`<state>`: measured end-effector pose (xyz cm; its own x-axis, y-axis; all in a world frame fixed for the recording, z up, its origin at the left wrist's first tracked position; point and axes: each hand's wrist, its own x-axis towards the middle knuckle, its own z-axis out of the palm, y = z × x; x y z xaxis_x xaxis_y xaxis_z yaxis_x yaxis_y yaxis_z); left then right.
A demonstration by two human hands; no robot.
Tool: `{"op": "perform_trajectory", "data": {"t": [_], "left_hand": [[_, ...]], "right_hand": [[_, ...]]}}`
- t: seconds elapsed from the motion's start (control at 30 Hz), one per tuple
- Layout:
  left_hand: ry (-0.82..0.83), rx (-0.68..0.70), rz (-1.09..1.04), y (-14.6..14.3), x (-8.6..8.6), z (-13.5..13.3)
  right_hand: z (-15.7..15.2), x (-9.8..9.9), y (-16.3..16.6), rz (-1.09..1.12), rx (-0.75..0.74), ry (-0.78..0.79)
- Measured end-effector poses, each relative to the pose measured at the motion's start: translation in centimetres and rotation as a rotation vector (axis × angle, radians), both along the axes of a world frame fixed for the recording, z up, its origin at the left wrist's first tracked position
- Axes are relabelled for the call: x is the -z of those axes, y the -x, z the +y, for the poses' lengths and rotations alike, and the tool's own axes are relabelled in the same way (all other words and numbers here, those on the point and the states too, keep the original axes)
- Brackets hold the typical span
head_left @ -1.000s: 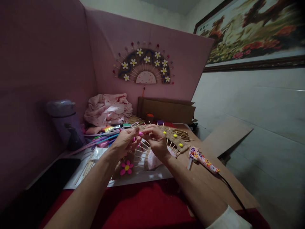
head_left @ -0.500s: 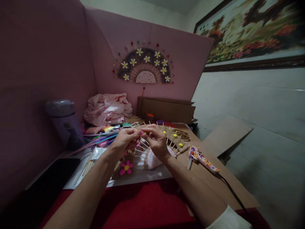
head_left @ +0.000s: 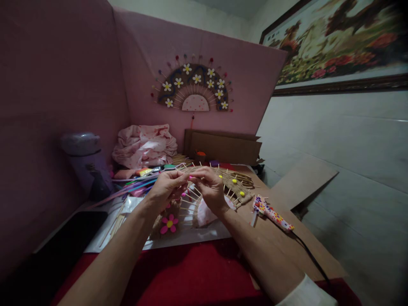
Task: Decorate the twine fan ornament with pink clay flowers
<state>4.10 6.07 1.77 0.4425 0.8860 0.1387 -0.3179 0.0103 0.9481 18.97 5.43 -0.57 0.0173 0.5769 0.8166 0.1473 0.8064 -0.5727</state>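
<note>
My left hand (head_left: pixel 170 185) and my right hand (head_left: pixel 208 187) meet fingertip to fingertip above the table. Between their pinched fingers shows a small bright pink piece of clay (head_left: pixel 191 177), mostly covered by the fingers. Below them lies a fan-shaped craft (head_left: pixel 229 178) of brown twine and thin sticks, partly hidden by my hands. Several yellow dots (head_left: pixel 234 181) sit on its band. A pink flower with a yellow middle (head_left: pixel 168 224) is at its near left end. At its inner centre is a pale fabric half-circle (head_left: pixel 205 212).
A flower-patterned glue gun (head_left: pixel 272 213) with a black cord lies at right on cardboard. Coloured strips and packets (head_left: pixel 140 180), a crumpled pink cloth (head_left: pixel 145 144) and a purple bottle (head_left: pixel 87 165) stand left. A finished-looking fan (head_left: pixel 194 85) hangs on the pink panel.
My fingers have shifted very slightly around the pink piece, which shows a little differently between them. Both hands stay in nearly the same place, and nothing on the table has moved.
</note>
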Motion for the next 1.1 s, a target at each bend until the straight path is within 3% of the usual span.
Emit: {"op": "perform_trajectory", "data": {"t": [0.47,1.1], "left_hand": [[0.012,0.023,0.018,-0.10,0.51,0.34],[-0.024,0.004,-0.003,-0.21,0.37,0.23]], "right_hand": [[0.35,0.27,0.12,0.065,-0.034,-0.008],[-0.06,0.07,0.03,-0.018,0.005,0.014]]}}
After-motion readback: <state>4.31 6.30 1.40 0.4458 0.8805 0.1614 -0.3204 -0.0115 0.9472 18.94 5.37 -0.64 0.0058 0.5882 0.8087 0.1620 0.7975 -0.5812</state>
